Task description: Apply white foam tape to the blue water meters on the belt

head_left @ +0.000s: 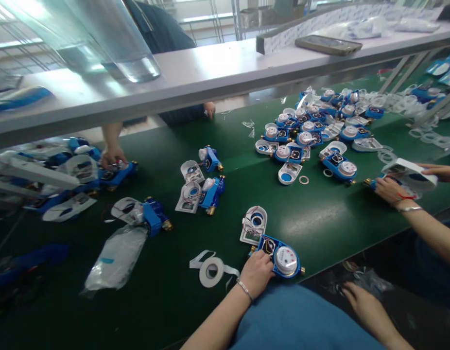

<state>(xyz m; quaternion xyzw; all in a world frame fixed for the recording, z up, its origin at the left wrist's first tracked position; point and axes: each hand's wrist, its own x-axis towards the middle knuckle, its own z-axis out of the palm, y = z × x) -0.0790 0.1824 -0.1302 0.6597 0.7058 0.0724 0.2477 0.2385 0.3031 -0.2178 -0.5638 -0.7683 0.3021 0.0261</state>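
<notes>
My left hand (256, 274) rests curled on the near edge of a blue water meter (283, 260) with a white dial, at the front edge of the green table (320, 223). A white cover (254, 224) with wires lies just behind the meter. To the left of my hand sits a roll of white tape (211, 271). Off the table, my right hand (359, 301) hangs low beside my lap, its fingers stretched out toward a crumpled clear plastic bag (367, 279). It holds nothing that I can see.
Many blue meters and white covers are piled at the back right (312, 131). At the right, a co-worker's hands (390, 189) hold a white cover (410, 172). Another person's hand (112, 155) works at the far left. More meters (212, 189) and a plastic bag (115, 257) lie mid-table.
</notes>
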